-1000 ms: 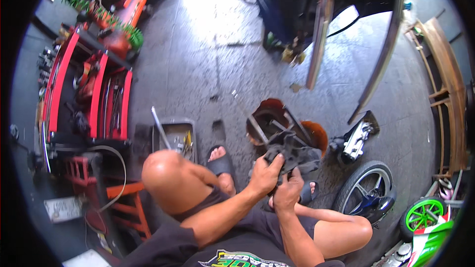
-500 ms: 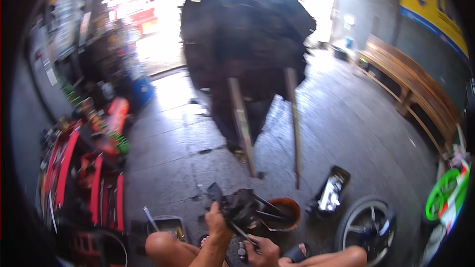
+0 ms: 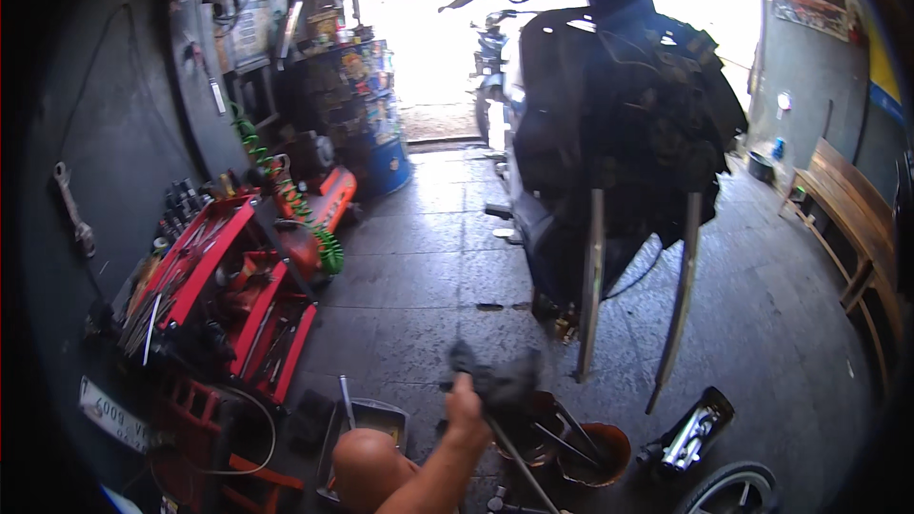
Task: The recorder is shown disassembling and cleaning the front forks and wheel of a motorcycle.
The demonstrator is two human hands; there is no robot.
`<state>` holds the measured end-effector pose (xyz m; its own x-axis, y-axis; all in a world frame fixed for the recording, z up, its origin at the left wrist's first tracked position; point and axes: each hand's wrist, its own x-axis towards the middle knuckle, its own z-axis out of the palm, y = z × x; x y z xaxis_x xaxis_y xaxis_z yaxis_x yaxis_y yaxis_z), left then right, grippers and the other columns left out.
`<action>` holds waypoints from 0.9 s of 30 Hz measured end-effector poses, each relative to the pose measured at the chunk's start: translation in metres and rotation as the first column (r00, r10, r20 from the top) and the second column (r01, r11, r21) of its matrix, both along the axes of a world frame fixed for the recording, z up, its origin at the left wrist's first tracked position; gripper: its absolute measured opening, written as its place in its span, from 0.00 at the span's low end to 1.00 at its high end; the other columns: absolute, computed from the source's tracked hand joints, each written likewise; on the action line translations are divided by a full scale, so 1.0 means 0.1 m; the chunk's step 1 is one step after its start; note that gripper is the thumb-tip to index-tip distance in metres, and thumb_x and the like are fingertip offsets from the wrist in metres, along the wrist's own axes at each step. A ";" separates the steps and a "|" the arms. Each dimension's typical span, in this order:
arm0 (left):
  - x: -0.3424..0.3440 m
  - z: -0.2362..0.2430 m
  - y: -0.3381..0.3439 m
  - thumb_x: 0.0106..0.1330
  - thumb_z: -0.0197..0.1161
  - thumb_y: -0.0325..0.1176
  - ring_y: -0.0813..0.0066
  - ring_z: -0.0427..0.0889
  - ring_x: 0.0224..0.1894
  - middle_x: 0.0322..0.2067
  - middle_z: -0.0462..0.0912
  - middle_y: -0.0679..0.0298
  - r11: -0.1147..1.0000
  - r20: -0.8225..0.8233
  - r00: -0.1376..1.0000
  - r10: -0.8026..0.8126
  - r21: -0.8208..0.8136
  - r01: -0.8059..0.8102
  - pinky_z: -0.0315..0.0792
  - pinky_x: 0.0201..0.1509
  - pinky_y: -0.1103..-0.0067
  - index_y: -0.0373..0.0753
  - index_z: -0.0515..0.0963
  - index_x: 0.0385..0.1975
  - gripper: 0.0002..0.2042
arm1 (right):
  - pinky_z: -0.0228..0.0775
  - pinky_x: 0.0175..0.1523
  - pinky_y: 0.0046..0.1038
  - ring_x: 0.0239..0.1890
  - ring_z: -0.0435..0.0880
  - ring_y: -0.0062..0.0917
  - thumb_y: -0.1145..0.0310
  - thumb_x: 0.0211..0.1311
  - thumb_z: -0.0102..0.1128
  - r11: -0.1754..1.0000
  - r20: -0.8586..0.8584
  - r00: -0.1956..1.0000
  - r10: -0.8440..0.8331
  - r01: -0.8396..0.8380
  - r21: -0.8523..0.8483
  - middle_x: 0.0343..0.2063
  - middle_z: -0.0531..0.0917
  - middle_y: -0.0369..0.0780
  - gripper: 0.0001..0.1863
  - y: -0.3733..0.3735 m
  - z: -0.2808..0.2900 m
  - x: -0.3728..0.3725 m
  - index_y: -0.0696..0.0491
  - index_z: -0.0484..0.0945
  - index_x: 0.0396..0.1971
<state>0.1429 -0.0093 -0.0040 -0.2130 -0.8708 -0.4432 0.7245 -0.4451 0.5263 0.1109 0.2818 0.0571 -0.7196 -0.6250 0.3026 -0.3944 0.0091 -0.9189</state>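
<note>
head view: left fingers [image 3: 463, 388] clenched on a dark bundle [image 3: 512, 381] (blurred); right fingers, cannot tell

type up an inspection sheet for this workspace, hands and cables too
Surface: grey tiled floor, dark marks in places
Job's things: dark bundle, blurred; rod slanting below it, contact unclear
Clutter: grey tray, brown tub, metal part and wheel, all on the floor
Hands: left hand grips the bundle; right hand out of view
Cables: pale cable looped at left; green coiled hose by the red rack
Surroundings: motorcycle ahead, fork legs bare; bench at right; blue drum farther back
</note>
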 end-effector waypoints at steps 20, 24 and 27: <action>-0.01 0.31 0.80 0.73 0.42 0.53 0.56 0.77 0.56 0.55 0.75 0.53 0.879 -0.394 0.786 -0.476 -0.248 0.407 0.71 0.63 0.61 0.37 0.69 0.59 0.27 | 0.72 0.22 0.26 0.25 0.81 0.25 0.69 0.69 0.55 0.943 0.926 0.336 0.171 0.218 -0.253 0.23 0.80 0.38 0.07 -0.28 -0.35 -0.10 0.56 0.78 0.39; -0.11 0.07 1.00 0.72 0.50 0.49 0.63 0.81 0.45 0.44 0.78 0.56 0.871 -0.011 0.919 -0.395 -0.323 0.370 0.78 0.50 0.69 0.37 0.72 0.54 0.22 | 0.75 0.36 0.23 0.34 0.82 0.21 0.69 0.68 0.56 0.999 0.872 0.489 0.029 -0.049 -0.005 0.33 0.85 0.41 0.10 -0.28 -0.53 -0.13 0.59 0.78 0.42; -0.06 -0.09 0.87 0.71 0.48 0.56 0.66 0.79 0.32 0.29 0.78 0.59 0.832 -0.475 0.689 -0.548 -0.399 0.386 0.75 0.37 0.71 0.36 0.74 0.35 0.24 | 0.69 0.56 0.22 0.46 0.81 0.25 0.68 0.67 0.59 0.983 0.584 0.809 0.066 0.046 -0.175 0.43 0.83 0.41 0.19 -0.53 -0.45 -0.14 0.64 0.74 0.52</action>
